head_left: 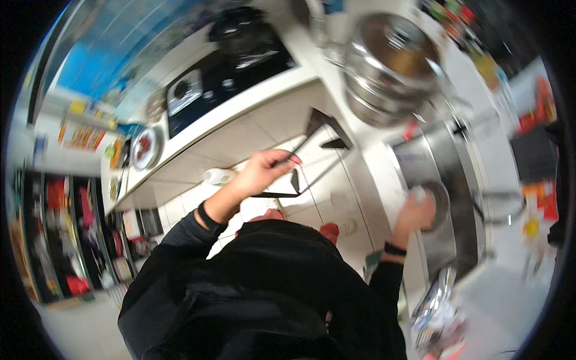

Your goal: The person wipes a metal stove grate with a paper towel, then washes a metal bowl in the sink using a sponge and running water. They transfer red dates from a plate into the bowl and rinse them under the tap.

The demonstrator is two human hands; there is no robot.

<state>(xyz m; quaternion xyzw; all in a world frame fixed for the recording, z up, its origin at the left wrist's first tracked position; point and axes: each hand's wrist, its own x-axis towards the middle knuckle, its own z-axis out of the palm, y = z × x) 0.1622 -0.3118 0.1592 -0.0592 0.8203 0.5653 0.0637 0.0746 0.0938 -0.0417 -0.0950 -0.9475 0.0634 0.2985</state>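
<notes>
My left hand [265,171] grips a thin black bar of an angular open frame [335,130], which hangs over the floor between the counters. The frame has dark folded corner pieces; its exact kind is unclear. Over the stainless steel sink [443,252], my right hand [414,210] is blurred by motion. A whitish patch shows at its fingers, and a round metal bowl [440,202] lies right beside or under it. Whether the fingers hold the bowl or something else cannot be made out.
A large lidded steel pot [387,67] stands on the counter corner beyond the sink. Along the far counter are a black gas hob [229,81] and a plate of red food [146,146]. Crumpled plastic packaging [438,310] lies near the sink. Filled shelves [76,238] stand at left.
</notes>
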